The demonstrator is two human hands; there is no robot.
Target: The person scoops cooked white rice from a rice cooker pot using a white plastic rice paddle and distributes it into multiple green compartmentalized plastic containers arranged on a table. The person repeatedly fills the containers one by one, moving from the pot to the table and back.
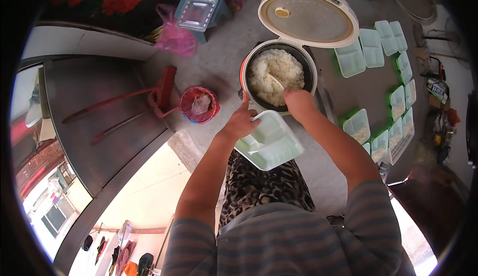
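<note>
My left hand (240, 121) holds an empty pale green compartment tray (269, 141) by its near-left edge, just in front of the rice cooker (311, 67). The cooker stands on the floor with its white lid (308, 17) swung open at the back. Its pot is full of white rice (279, 74). My right hand (298, 101) grips the handle of a white rice paddle (276, 81), whose blade is dug into the rice. The tray's compartments show no food.
Several pale green trays (371, 47) lie on the floor to the right, some holding rice (397, 106). A small red bucket lined with plastic (199, 104) stands left of the cooker. A pink bag (174, 37), a clear lid (196, 12) and a metal counter (99, 116) are at left.
</note>
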